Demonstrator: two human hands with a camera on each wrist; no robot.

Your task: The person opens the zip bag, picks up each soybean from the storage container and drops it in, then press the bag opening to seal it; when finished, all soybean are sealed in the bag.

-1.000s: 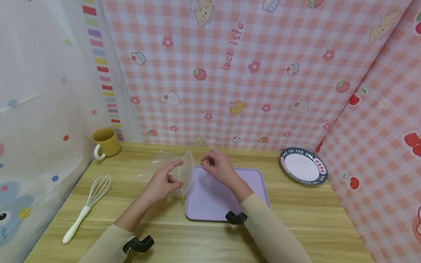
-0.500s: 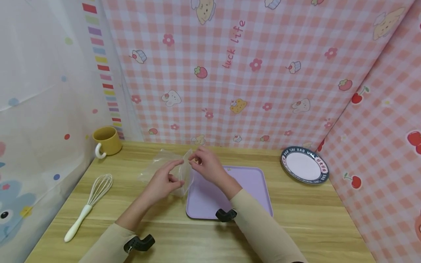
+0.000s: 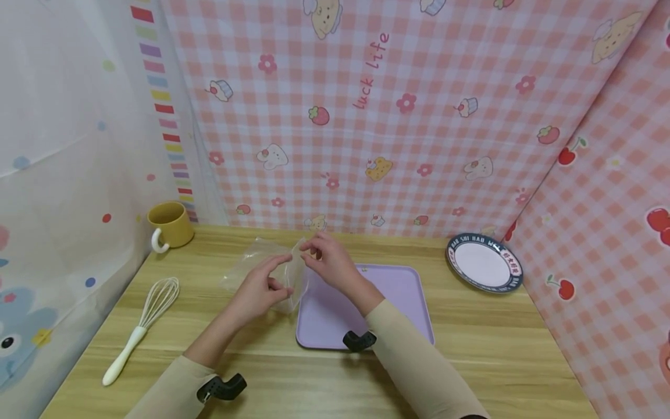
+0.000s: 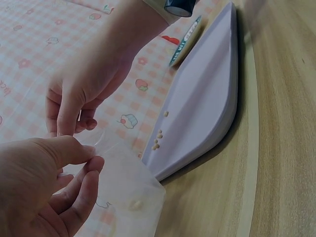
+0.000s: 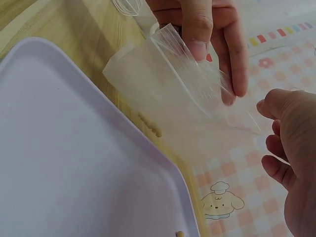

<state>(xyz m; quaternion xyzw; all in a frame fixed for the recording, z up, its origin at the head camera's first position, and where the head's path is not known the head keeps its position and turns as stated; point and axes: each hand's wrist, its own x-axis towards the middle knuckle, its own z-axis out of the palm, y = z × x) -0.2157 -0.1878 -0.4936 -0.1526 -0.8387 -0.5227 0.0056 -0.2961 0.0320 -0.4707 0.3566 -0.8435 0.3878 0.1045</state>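
Observation:
My left hand (image 3: 262, 288) holds a clear zip bag (image 3: 298, 279) at its mouth, thumb on the near face and fingers behind in the right wrist view. A few tan, bean-like pieces (image 5: 149, 124) show through the film low in the bag. My right hand (image 3: 332, 262) is at the mouth's upper corner, fingers bent. Whether they pinch the film or a small piece cannot be made out. Below the right forearm lies a lilac tray (image 3: 335, 326). Several tan, round beans (image 4: 158, 139) sit along one end of it.
A yellow mug (image 3: 173, 224) stands at the back left. In front of it lies a white whisk (image 3: 141, 329). An oval plate with a dark patterned rim (image 3: 484, 265) is at the back right. Patterned cloth (image 3: 340, 139) hangs behind the wooden table (image 3: 487, 355).
My right hand has moved left from over the tray to the bag's mouth and has stayed there for the last half second. My left hand has kept its place on the bag.

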